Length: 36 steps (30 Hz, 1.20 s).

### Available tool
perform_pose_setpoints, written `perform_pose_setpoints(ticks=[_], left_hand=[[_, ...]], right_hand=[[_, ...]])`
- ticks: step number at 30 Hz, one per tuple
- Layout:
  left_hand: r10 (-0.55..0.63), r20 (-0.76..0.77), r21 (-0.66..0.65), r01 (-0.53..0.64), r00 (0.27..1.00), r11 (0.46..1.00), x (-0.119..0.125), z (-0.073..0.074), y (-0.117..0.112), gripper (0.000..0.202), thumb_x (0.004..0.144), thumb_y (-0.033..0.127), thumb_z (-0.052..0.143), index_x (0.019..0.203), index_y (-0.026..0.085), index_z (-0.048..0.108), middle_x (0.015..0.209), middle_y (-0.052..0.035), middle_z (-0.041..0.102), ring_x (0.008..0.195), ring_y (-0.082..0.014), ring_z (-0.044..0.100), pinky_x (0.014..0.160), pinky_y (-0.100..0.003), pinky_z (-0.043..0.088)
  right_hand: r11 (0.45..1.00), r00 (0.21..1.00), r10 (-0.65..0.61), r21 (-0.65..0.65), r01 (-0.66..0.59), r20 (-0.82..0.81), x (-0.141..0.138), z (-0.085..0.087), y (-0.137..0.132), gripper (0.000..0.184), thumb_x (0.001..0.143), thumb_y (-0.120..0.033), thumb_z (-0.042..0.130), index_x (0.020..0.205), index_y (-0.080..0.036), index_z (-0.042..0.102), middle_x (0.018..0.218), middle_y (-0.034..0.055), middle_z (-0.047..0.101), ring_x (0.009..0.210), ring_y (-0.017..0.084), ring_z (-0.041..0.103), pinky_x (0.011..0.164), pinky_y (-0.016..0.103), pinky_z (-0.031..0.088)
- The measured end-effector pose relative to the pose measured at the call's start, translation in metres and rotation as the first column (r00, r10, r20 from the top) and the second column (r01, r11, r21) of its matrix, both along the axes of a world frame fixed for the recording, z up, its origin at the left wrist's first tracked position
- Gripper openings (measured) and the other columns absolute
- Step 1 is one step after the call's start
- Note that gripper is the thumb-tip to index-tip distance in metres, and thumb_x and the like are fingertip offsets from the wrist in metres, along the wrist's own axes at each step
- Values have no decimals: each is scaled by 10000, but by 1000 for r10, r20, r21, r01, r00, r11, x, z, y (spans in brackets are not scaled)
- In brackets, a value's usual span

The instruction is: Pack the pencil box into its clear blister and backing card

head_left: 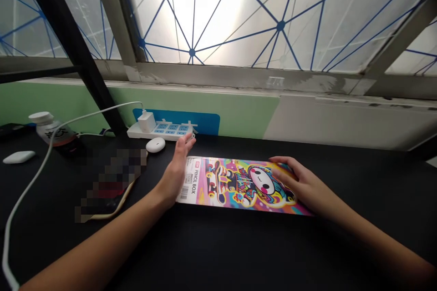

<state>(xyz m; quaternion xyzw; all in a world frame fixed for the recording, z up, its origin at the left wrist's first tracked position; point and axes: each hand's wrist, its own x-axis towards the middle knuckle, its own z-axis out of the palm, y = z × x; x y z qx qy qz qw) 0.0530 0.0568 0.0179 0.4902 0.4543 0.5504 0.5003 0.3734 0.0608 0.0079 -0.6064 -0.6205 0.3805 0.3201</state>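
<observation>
A flat, brightly coloured pencil box (235, 183) with a cartoon figure and a white "PENCIL BOX" label lies on the black desk (218, 245). My left hand (175, 168) rests edge-on against the box's left end, fingers stretched out together. Over the right part of the lid lies my right hand (302, 184), fingers spread and slightly curved. Neither hand wraps round the box.
A white power strip (164, 130) with a plugged charger and white cable (51, 145) sits by the wall. Close to it are a small white case (155, 144), another white case (18, 157), a bottle (51, 131) and a pixelated item (109, 182). Windows stand behind.
</observation>
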Motion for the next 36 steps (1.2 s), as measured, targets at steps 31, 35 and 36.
perform_pose_setpoints(ticks=[31,35,36], left_hand=[[-78,-125,372,120,989,920,-3,42,-32,295,995,377,480,960,189,704,1105,-75,764,1027,-282,723,915,-419,558],[-194,-402,335,341,895,879,-8,46,-35,279,992,377,504,1000,228,740,1066,-52,762,1059,-268,696,917,-377,544],[-205,-463,310,375,862,874,-8,44,-33,272,992,385,511,1025,237,736,1098,-51,754,1068,-265,690,924,-374,538]], right_hand=[[532,726,-131,666,-523,675,-21,28,-50,144,956,-248,516,879,-259,638,1354,114,616,1062,301,683,841,463,599],[492,599,-87,557,-669,796,-31,21,-53,185,947,-192,497,892,-264,659,1225,80,718,1043,291,703,802,431,620],[467,571,-94,543,-698,815,-33,20,-53,190,946,-186,497,888,-261,662,1198,76,733,1037,290,704,801,430,618]])
